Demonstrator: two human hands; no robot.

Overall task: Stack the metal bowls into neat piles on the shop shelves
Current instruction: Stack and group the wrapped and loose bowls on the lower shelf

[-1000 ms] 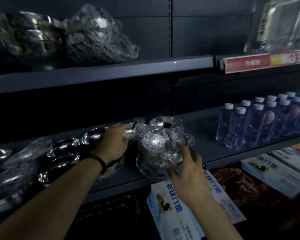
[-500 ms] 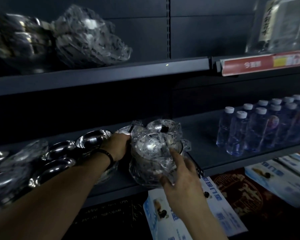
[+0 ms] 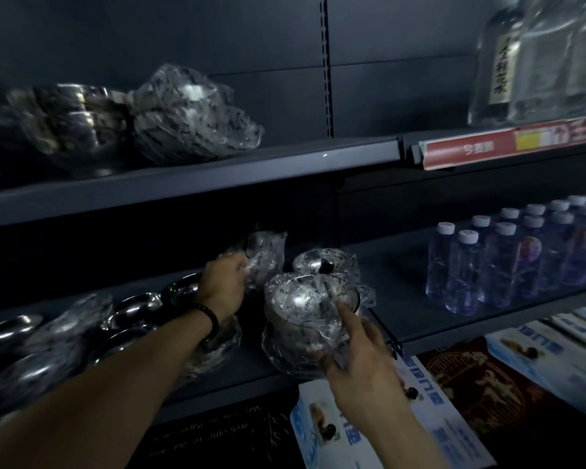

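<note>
A pile of plastic-wrapped metal bowls [image 3: 298, 309] stands at the front of the middle shelf [image 3: 403, 319]. My right hand [image 3: 359, 363] rests against its right side, fingers spread on the wrap. Just left and behind, my left hand [image 3: 222, 286] is closed on another plastic-wrapped bowl [image 3: 268, 252], lifted slightly above the shelf. A third wrapped bowl [image 3: 322, 262] sits behind the pile. Several bare and wrapped bowls [image 3: 132, 309] lie loose along the shelf's left part, under my left forearm.
The upper shelf [image 3: 217, 174] carries stacked metal bowls [image 3: 75, 126] and a wrapped bundle [image 3: 190, 116]. Water bottles [image 3: 508, 258] fill the middle shelf's right side. Clear bottles [image 3: 535, 59] stand top right above a red price strip [image 3: 508, 143]. Printed packages [image 3: 386, 428] lie below.
My left hand has moved right and back and lifted a wrapped bowl off the shelf. My right hand has stayed on the wrapped pile. The view has shifted down.
</note>
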